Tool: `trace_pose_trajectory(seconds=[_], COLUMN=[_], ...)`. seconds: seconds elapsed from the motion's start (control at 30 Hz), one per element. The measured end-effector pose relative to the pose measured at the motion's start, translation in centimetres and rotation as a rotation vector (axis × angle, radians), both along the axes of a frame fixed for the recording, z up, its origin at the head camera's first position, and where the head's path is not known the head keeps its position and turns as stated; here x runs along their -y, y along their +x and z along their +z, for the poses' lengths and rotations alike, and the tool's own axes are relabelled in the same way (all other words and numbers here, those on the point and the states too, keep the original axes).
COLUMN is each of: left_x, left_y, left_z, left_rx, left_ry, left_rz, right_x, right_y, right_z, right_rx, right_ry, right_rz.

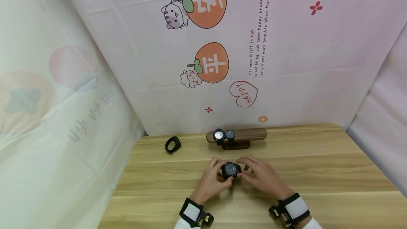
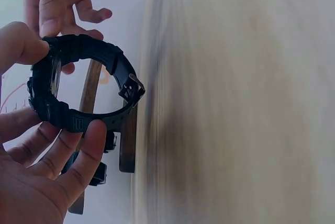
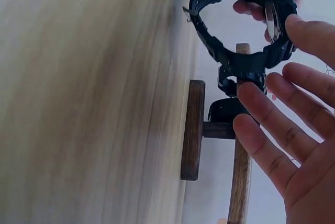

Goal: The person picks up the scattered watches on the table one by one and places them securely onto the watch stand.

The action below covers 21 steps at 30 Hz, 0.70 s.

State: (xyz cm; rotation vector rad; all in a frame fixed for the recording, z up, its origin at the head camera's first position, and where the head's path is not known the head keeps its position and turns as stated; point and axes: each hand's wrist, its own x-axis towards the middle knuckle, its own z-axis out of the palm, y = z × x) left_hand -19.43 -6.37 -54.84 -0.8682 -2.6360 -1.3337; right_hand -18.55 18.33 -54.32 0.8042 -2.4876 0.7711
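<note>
Above the tabletop, a black digital wristwatch [image 1: 231, 169] with a round face and a buckled strap is held up. My left hand [image 1: 212, 178] grips it, thumb on one edge of the case and fingers along the other side. In the left wrist view the strap [image 2: 115, 59] forms a closed loop. My right hand [image 1: 262, 176] is at the watch's right side, its thumb [image 3: 309, 35] against the case. The other right fingers [image 3: 269, 116] extend mostly straight beside the strap; whether any of them press on it is unclear.
Behind the hands, a dark wooden watch stand [image 1: 254, 134] carries two black watches [image 1: 218, 135] toward its left end. Another black watch [image 1: 172, 145] lies at the table's back left. Printed white cloth [image 1: 286, 63] hangs behind and beside the wooden table [image 1: 318, 165].
</note>
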Motion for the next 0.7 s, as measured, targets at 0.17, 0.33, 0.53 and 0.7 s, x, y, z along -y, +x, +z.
trace_pose_trajectory(seconds=[0.17, 0.33, 0.53, 0.7], left_x=[-0.1, -0.15, -0.24, -0.31], left_y=[0.11, 0.07, 0.19, 0.1], left_z=[-0.12, -0.33, -0.32, -0.26], left_rx=[-0.002, -0.013, -0.01, 0.01], left_ry=[-0.001, 0.003, 0.01, 0.029], left_rz=[-0.003, -0.003, 0.004, 0.037], right_x=[0.1, 0.14, 0.21, 0.37], right_y=[0.21, 0.28, 0.35, 0.34], right_z=[0.09, 0.06, -0.02, 0.07], right_rx=[0.028, 0.033, 0.038, 0.025], right_ry=[-0.015, -0.023, -0.066, -0.084], right_rz=[0.021, 0.016, 0.019, 0.024])
